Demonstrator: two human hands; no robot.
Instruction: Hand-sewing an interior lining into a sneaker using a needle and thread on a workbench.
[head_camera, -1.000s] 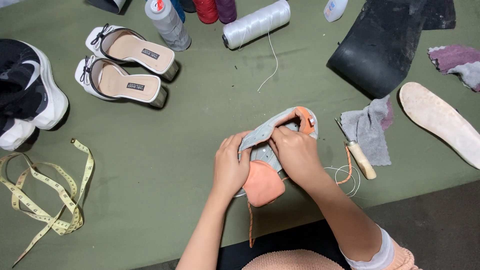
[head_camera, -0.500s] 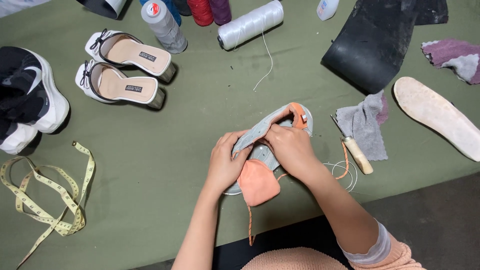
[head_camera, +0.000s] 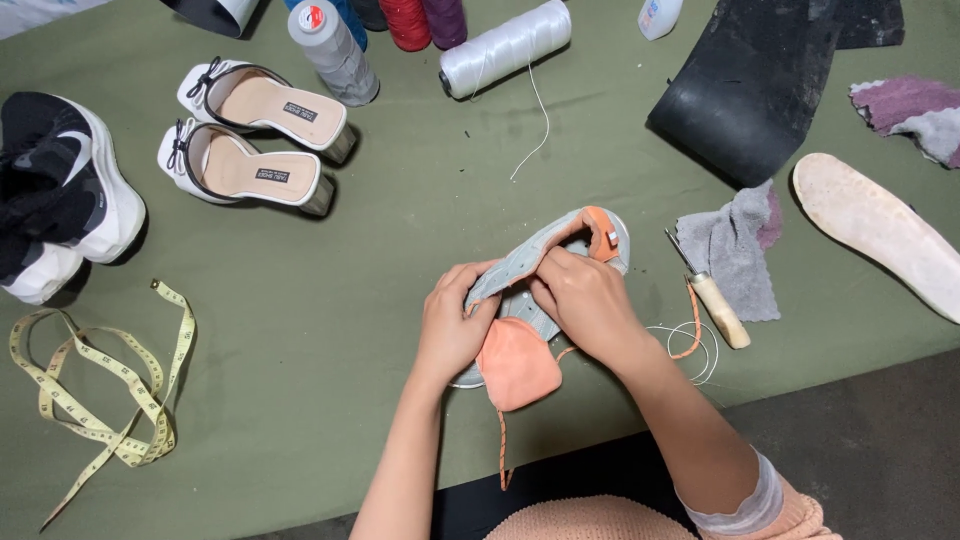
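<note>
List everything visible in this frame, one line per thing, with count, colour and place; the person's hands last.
grey-and-orange shoe: 1, centre, held in both hands
heeled sandals: 2, white, upper left
sneaker: 1, black and white, far left
tape measure: 1, yellow, lower left
white thread spool: 1, top centre, loose end trailing
other thread spools: several, grey, blue, red, purple, top edge
black rubber sheet: 1, upper right
awl: 1, wooden handle, right of shoe
grey cloth: 1, beside awl
insole: 1, off-white, far right
green table cover: 1, under everything
left hand: gripping shoe's near side
right hand: fingers inside shoe's opening
</note>
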